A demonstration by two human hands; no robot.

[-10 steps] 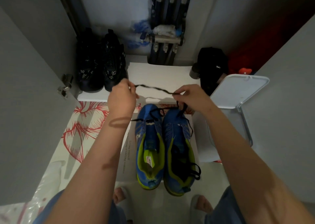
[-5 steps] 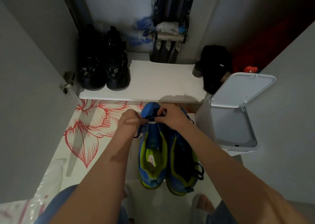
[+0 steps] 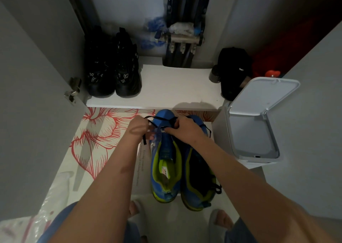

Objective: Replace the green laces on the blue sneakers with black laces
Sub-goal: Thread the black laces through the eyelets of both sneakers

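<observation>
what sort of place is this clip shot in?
Likely a home entryway or utility closet: a pair of black shoes on a white shelf, a metal pipe manifold on the back wall, and a white plastic flip-lid bin alongside.

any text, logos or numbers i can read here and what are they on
Floor mat: two printed lines, first word looks like "Loving", rest too blurred.
Black shoes: white marks, unreadable.
Insole label in the blue sneaker: too small.
Black cap: small white logo, unreadable.
</observation>
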